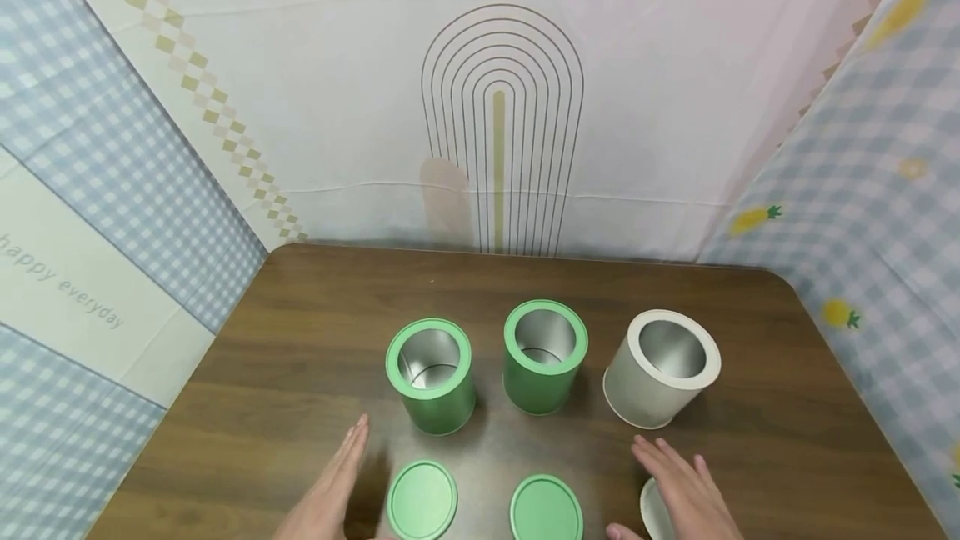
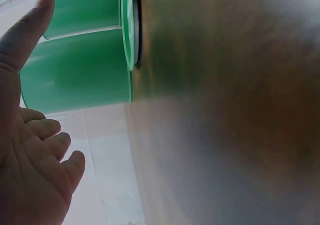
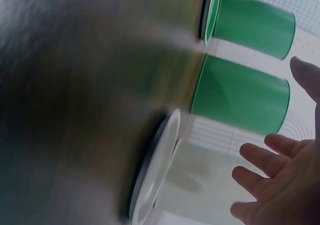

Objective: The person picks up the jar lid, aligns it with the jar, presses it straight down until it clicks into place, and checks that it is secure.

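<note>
Three uncovered tins stand in a row on the table: a green tin point(image 1: 438, 407) at left, a second green tin point(image 1: 542, 386) in the middle and a white tin point(image 1: 645, 390) at right. In front of them lie a green lid point(image 1: 422, 500), another green lid point(image 1: 547, 510) and a white lid point(image 1: 657, 515), partly hidden by the right hand. My left hand point(image 1: 330, 486) is left of the nearer green lid, fingers extended and holding nothing. Over the white lid is my right hand point(image 1: 682, 494), its fingers spread and empty, just in front of the white tin.
The brown wooden table point(image 1: 262, 373) ends at a white patterned cloth point(image 1: 360, 107) hung behind it. Checked blue cloth point(image 1: 885, 223) hangs along the right side, and similar checked cloth point(image 1: 150, 148) along the left.
</note>
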